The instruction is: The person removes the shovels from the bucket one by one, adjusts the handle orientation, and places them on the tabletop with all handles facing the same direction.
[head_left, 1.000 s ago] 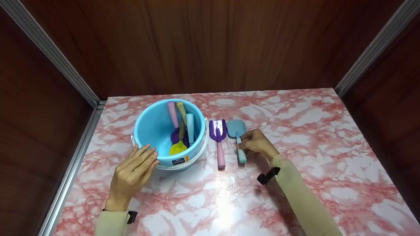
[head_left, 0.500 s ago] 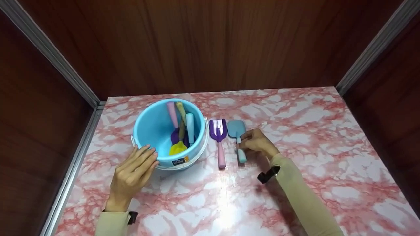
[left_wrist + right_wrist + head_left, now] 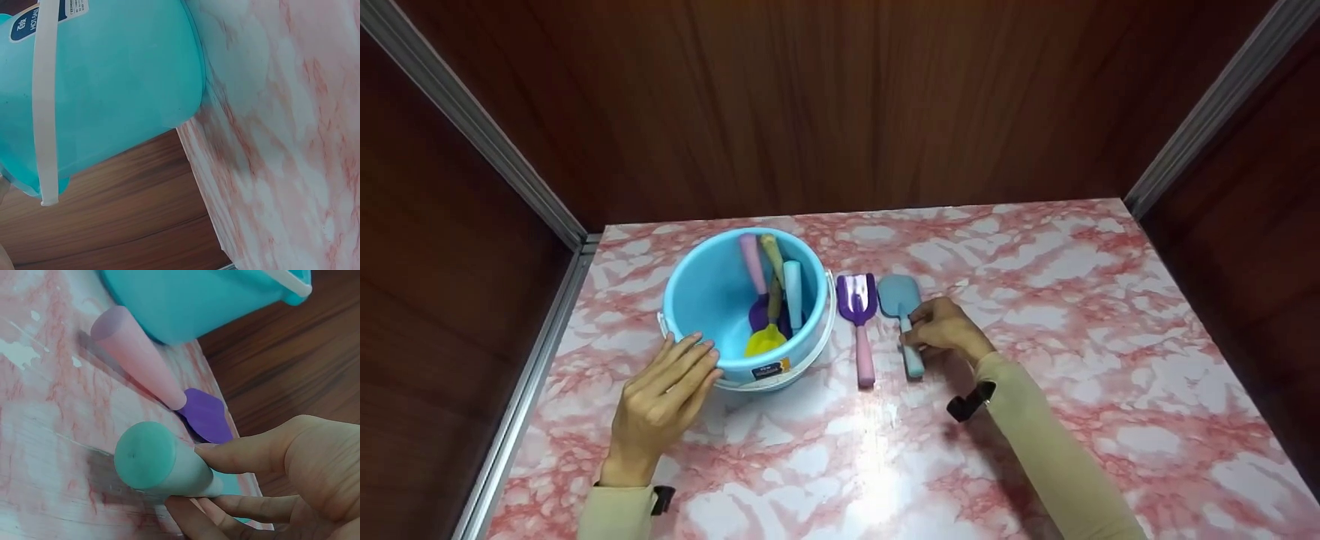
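2 bare hands are in sight, with a light-blue bucket (image 3: 709, 270) on the marbled table (image 3: 1072, 315). The left hand (image 3: 660, 401) rests at the bucket's near-left rim, fingers nearly straight against the edge; its thumb is hidden. Right of the bucket, the right hand (image 3: 949, 328) pinches the grey-blue shovel (image 3: 900, 295) by its pale handle, thumb on 1 side and fingers on the other; I cannot tell whether the blade touches the table. Between shovel and bucket lies 1 purple scoop (image 3: 861, 330) with a pink handle. Inside the bucket, toward its right side, are 1 yellow-headed tool (image 3: 766, 341), 1 pink handle (image 3: 752, 262) and 1 light-blue handle (image 3: 793, 289).
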`<action>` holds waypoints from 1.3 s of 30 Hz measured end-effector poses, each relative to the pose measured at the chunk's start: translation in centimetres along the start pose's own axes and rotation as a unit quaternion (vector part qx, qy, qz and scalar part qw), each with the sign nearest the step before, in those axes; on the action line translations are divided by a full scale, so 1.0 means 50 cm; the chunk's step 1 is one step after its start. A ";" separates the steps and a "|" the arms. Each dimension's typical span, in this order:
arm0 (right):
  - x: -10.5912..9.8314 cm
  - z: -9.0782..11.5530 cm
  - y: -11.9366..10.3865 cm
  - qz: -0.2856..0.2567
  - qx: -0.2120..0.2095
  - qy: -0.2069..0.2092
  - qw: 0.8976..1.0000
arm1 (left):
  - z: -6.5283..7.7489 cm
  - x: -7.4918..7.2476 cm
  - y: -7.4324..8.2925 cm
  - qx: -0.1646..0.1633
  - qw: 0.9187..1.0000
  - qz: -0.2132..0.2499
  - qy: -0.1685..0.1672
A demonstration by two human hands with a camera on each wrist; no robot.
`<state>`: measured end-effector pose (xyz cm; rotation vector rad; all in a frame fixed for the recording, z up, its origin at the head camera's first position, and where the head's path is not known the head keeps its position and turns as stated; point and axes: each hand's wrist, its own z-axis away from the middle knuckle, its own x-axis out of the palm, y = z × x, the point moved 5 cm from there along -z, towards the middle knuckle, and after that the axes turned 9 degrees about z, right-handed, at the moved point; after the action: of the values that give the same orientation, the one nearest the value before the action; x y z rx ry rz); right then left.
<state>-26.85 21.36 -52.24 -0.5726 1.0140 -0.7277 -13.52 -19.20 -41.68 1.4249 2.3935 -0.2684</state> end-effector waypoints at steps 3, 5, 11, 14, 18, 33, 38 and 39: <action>0.000 -0.001 -0.002 0.004 0.003 0.001 1.000 | 0.001 0.000 0.000 -0.001 1.000 -0.001 -0.001; -0.001 -0.001 -0.003 0.004 0.005 0.001 1.000 | 0.001 0.001 -0.001 -0.002 1.000 -0.002 -0.002; -0.002 0.001 -0.008 0.007 0.003 0.003 1.000 | -0.001 0.002 -0.003 -0.005 1.000 0.000 -0.004; -0.002 0.002 -0.010 0.008 0.001 0.008 1.000 | -0.002 0.003 -0.004 -0.007 1.000 0.003 -0.002; -0.006 0.005 -0.017 0.014 -0.003 0.023 1.000 | -0.004 0.003 -0.004 -0.006 1.000 0.002 -0.001; -0.055 0.035 -0.155 0.152 -0.106 0.080 0.979 | -0.002 0.002 0.000 -0.002 1.000 -0.004 0.001; -0.068 0.039 -0.201 0.186 -0.121 0.087 0.971 | 0.000 0.001 0.001 -0.001 1.000 -0.007 0.000; -0.069 0.039 -0.210 0.190 -0.126 0.087 0.970 | 0.000 0.001 0.001 -0.002 1.000 -0.006 0.001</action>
<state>-29.11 17.56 -41.94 -0.5180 1.3473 -0.3138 -13.49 -19.14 -41.70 1.4109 2.4023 -0.2664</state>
